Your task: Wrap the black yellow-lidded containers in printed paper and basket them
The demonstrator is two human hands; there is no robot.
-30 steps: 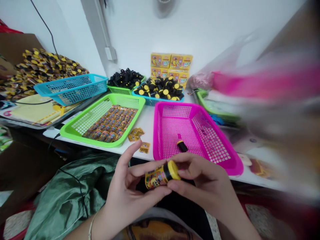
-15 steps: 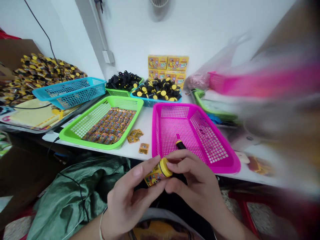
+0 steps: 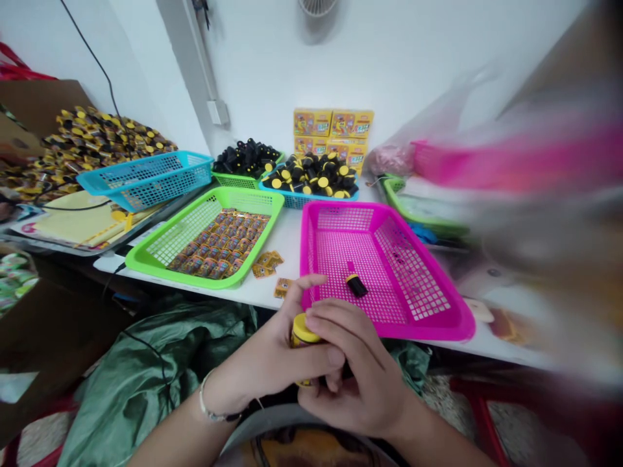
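A small container with a yellow cap (image 3: 304, 329) stands nearly upright between my two hands, below the pink basket's near rim. My left hand (image 3: 282, 357) is wrapped round it, thumb across its front and forefinger raised. My right hand (image 3: 357, 370) closes on it from the right, with fingers at the cap; its lower part is mostly hidden by my hands. The pink basket (image 3: 462, 321) holds a black piece with a yellow end (image 3: 356, 285). To its left, a green basket (image 3: 209, 283) holds rows of labelled containers (image 3: 224, 243).
Loose labels (image 3: 267, 263) lie between the baskets. Behind are a blue basket (image 3: 294, 200) of black and yellow pieces, black pieces (image 3: 246, 157) and yellow boxes (image 3: 333, 133). An empty blue basket (image 3: 150, 178) and a large pile (image 3: 92, 143) are left. Something blurred covers the right side.
The yellow-capped container has turned from tilted to nearly upright. My left hand has rolled round it, thumb now in front, and my right hand has closed in lower. The view has shifted slightly.
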